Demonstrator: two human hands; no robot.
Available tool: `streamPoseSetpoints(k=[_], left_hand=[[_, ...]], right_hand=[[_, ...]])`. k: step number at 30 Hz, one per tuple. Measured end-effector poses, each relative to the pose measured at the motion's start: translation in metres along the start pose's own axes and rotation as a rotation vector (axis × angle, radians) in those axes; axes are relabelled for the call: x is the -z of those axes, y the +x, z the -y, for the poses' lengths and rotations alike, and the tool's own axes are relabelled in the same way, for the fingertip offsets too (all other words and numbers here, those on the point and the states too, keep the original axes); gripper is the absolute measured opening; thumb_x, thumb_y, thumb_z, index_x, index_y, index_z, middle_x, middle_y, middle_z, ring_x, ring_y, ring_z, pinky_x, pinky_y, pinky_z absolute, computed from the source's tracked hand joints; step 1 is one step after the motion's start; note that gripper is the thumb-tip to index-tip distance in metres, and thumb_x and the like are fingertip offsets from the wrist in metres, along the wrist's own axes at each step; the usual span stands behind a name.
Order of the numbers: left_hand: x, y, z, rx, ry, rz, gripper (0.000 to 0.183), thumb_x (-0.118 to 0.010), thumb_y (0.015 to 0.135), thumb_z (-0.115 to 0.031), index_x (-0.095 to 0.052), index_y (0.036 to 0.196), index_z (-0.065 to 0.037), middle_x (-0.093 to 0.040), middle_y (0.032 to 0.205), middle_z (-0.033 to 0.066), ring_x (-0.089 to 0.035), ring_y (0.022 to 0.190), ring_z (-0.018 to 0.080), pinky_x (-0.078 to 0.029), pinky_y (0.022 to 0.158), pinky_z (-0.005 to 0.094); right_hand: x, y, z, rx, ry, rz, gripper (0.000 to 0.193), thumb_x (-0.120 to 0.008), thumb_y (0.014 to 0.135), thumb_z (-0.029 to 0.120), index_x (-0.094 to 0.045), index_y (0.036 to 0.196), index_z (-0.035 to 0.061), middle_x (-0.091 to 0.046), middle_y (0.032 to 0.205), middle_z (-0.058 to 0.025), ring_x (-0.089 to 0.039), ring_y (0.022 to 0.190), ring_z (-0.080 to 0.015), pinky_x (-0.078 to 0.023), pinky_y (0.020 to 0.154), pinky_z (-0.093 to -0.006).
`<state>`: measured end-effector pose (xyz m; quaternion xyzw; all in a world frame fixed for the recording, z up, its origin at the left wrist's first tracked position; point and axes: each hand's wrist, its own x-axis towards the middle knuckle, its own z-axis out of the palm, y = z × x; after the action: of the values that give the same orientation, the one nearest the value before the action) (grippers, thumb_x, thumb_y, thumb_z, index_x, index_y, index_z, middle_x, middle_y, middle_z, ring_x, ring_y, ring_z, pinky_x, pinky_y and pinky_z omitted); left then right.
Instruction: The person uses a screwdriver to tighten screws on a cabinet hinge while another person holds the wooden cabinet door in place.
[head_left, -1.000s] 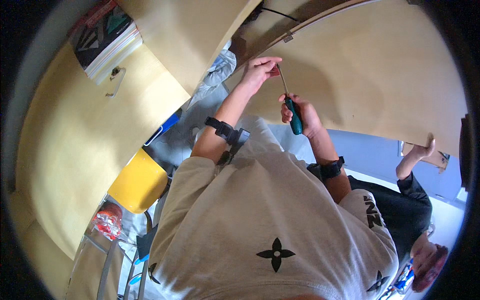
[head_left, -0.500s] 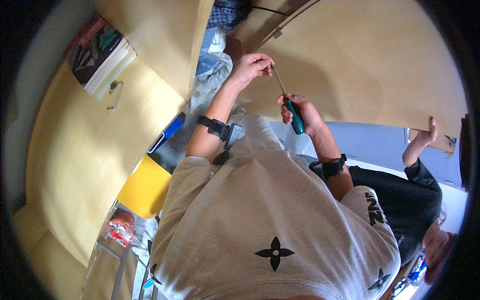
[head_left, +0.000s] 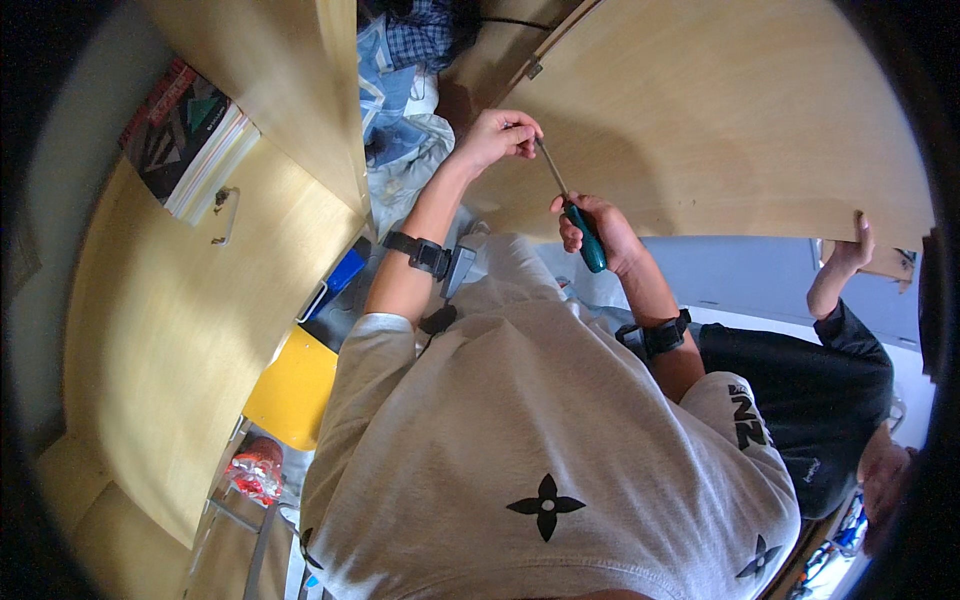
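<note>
My right hand (head_left: 618,240) is closed round the dark green handle of a screwdriver (head_left: 588,242). Its metal shaft points up and to the left, toward my left hand (head_left: 500,140). There the thumb and fingers are pinched together right at the screwdriver's tip. Whatever they hold is too small or too hidden to make out. Behind both hands spreads a large light-wood panel (head_left: 720,120), with a small metal fitting (head_left: 535,71) near its left edge.
At right, a co-worker's hand (head_left: 852,250) grips the panel's lower edge. On the left, a wooden desktop (head_left: 150,330) carries magazines (head_left: 190,150) and a metal handle (head_left: 232,215) with small screws. A yellow seat (head_left: 292,390) and a blue object (head_left: 340,280) are below it.
The view has shifted a little, so the desktop and upright board at left sit differently. Both my hands and the screwdriver keep almost the same pose.
</note>
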<state>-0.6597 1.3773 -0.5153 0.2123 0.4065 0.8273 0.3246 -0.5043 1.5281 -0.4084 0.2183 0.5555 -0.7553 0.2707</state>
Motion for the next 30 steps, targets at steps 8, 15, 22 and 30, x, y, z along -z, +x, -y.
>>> streamPoseSetpoints(k=[8,15,22,30], left_hand=[[0.0,0.0,-0.002,0.031,0.041,-0.023,0.012,-0.053,0.089,-0.007,-0.061,0.091,0.001,-0.059,0.079,0.0052,-0.059,0.07,0.0122,-0.053,0.068,0.0272],[-0.003,0.001,-0.007,0.033,0.171,0.041,0.012,-0.053,0.09,-0.01,-0.061,0.089,-0.001,-0.06,0.076,0.0031,-0.059,0.069,0.0109,-0.051,0.067,0.0259],[0.004,-0.005,-0.018,0.072,0.232,0.034,0.013,-0.052,0.088,-0.005,-0.062,0.088,0.002,-0.06,0.072,0.0047,-0.058,0.065,0.0107,-0.05,0.061,0.024],[0.0,-0.005,-0.038,0.181,0.334,0.171,0.013,-0.059,0.086,-0.011,-0.062,0.092,0.001,-0.061,0.074,0.0044,-0.057,0.064,0.0119,-0.049,0.062,0.0241]], right_hand=[[-0.003,0.002,0.002,-0.004,0.036,0.011,0.029,-0.031,0.095,0.022,-0.048,0.099,-0.0012,-0.046,0.059,-0.004,-0.043,0.049,-0.0128,-0.04,0.046,-0.0262],[0.007,0.001,0.002,-0.026,0.036,0.015,0.032,-0.034,0.095,0.027,-0.05,0.098,-0.001,-0.045,0.059,-0.0037,-0.043,0.049,-0.0131,-0.04,0.047,-0.0264],[0.01,0.007,0.009,0.189,-0.684,-0.14,0.025,-0.043,0.085,0.013,-0.062,0.09,-0.0026,-0.059,0.077,-0.0083,-0.051,0.049,-0.0122,-0.043,0.048,-0.0284],[0.017,0.001,0.006,0.16,-0.731,-0.079,0.028,-0.04,0.09,0.019,-0.061,0.09,0.0,-0.058,0.065,-0.0062,-0.049,0.046,-0.0117,-0.04,0.046,-0.0275]])
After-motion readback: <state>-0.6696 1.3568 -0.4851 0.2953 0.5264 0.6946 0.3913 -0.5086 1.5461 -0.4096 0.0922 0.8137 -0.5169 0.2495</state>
